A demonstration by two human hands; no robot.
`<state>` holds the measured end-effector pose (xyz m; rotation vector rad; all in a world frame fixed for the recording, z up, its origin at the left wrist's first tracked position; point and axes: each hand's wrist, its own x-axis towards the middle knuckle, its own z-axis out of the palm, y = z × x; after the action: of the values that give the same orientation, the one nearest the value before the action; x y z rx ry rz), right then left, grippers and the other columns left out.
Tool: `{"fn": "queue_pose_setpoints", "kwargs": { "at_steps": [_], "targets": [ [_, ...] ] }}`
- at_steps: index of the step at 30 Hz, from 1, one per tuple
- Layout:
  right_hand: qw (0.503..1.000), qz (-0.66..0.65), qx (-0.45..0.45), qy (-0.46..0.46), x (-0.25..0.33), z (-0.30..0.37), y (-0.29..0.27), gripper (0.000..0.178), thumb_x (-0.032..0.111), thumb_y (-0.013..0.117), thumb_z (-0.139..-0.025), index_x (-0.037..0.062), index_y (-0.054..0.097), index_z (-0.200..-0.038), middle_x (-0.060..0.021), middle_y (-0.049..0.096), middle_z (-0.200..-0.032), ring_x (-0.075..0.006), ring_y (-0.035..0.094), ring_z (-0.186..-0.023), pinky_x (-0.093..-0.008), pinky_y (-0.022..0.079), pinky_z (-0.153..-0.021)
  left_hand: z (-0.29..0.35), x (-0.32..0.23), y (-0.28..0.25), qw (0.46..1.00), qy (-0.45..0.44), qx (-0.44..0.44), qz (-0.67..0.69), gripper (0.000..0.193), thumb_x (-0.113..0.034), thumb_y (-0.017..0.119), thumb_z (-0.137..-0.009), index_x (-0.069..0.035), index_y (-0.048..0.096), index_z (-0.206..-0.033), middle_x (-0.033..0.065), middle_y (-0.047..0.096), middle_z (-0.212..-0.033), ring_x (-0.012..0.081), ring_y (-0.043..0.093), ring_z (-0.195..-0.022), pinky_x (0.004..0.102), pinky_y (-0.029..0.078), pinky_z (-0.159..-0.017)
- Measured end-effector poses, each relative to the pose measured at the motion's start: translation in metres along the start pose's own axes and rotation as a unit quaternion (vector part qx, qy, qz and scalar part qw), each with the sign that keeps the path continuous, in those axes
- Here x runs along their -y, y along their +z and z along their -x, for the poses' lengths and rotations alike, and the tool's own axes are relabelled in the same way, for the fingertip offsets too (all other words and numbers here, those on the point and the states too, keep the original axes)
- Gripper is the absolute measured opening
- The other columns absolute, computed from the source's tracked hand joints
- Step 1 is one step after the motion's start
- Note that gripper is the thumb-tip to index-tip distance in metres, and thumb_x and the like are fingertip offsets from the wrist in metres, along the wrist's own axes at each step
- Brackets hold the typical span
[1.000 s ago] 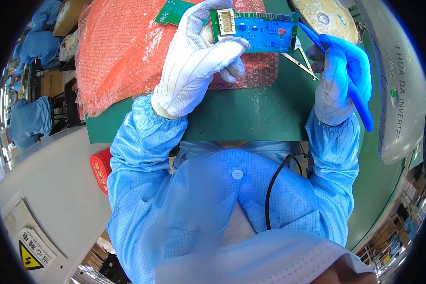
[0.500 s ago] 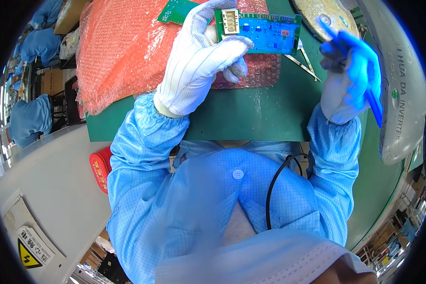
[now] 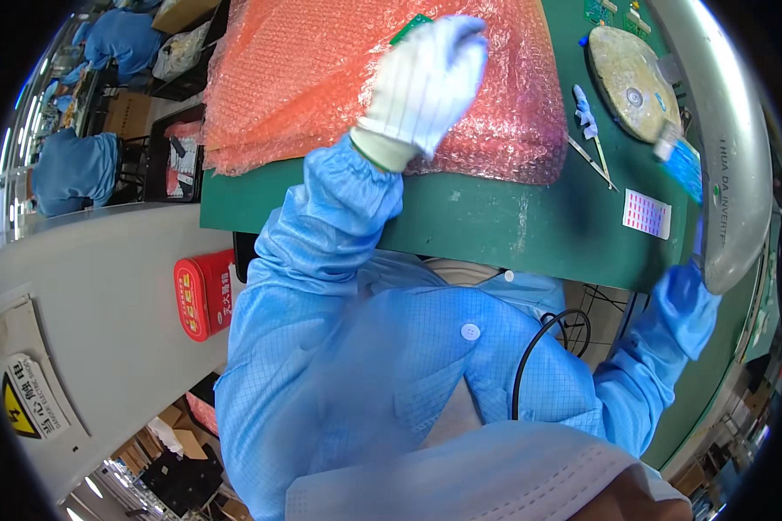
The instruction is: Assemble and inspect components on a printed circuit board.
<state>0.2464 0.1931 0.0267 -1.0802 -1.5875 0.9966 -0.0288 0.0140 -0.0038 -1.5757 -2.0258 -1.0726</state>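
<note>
My left hand (image 3: 430, 82), in a white glove, is over pink bubble wrap (image 3: 295, 95). Its fingers reach forward, loosely apart, with nothing visible in them. Just beyond it, the corner of a green circuit board (image 3: 411, 29) peeks out. On the right, another circuit board (image 3: 686, 170), lit blue and blurred, tilts out from beside the grey lamp head (image 3: 723, 174). A white connector is on its upper end. My right hand is behind the lamp head, apparently gripping this board; its blue sleeve (image 3: 688, 304) shows below, but the fingers are hidden.
A round, stained disc (image 3: 632, 82) stands near the lamp. Tweezers (image 3: 593, 163), a blue-and-white wrapped tool (image 3: 585, 111) and a sticker sheet (image 3: 647, 214) lie on the green table (image 3: 495, 230). More boards (image 3: 634, 22) are at the back. A red box (image 3: 204, 295) stands left.
The connector board has left my left hand and is now by the lamp on the right. My left hand is over the wrap, and my right hand has gone behind the lamp. The view has shifted.
</note>
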Motion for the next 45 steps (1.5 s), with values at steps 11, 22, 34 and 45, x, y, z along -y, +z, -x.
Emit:
{"fn": "queue_pose_setpoints", "kwargs": {
  "at_steps": [11,22,34,45],
  "targets": [
    [0.764,0.639,-0.051,-0.067,-0.067,-0.066,-0.195,0.051,0.035,0.069,-0.078,0.0084,0.057,-0.119,-0.0172,0.068,-0.098,-0.0359,0.064,-0.094,-0.0387,0.05,-0.078,-0.005,0.062,-0.006,0.968,-0.051,-0.019,-0.247,0.028,-0.038,0.062,-0.082,-0.01,0.067,-0.086,0.0155,0.065,-0.094,0.0378,0.061,-0.095,0.0487,0.047,-0.081],
    [0.952,-0.066,0.281,-0.107,0.013,0.038,0.038,0.026,0.013,0.054,-0.096,0.0004,0.054,-0.118,-0.0121,0.065,-0.109,-0.019,0.065,-0.092,-0.03,0.051,-0.084,-0.016,-0.03,-0.036,0.803,-0.312,-0.035,0.506,0.047,-0.001,0.065,-0.084,0.001,0.044,-0.126,0.009,0.058,-0.108,0.0144,0.06,-0.085,0.0249,0.05,-0.077],
    [0.941,-0.22,0.242,-0.087,-0.003,0.038,0.073,0.018,0.003,0.058,-0.09,-0.0026,0.062,-0.107,-0.0095,0.058,-0.108,-0.0148,0.06,-0.081,-0.0271,0.056,-0.063,0.004,-0.036,-0.003,0.609,-0.304,0.122,0.722,0.058,-0.028,0.051,-0.097,0.0,0.023,-0.139,0.0189,0.051,-0.121,0.0286,0.066,-0.09,0.034,0.057,-0.072],
    [0.955,-0.184,0.211,-0.098,-0.009,0.034,0.071,0.027,0.007,0.059,-0.089,0.0006,0.057,-0.115,-0.0106,0.063,-0.1,-0.0164,0.063,-0.082,-0.028,0.057,-0.061,0.008,-0.033,0.0,0.613,-0.289,0.149,0.72,0.049,-0.03,0.045,-0.1,-0.01,0.029,-0.142,0.0164,0.053,-0.124,0.0321,0.063,-0.098,0.0379,0.056,-0.076]
  ]
}}
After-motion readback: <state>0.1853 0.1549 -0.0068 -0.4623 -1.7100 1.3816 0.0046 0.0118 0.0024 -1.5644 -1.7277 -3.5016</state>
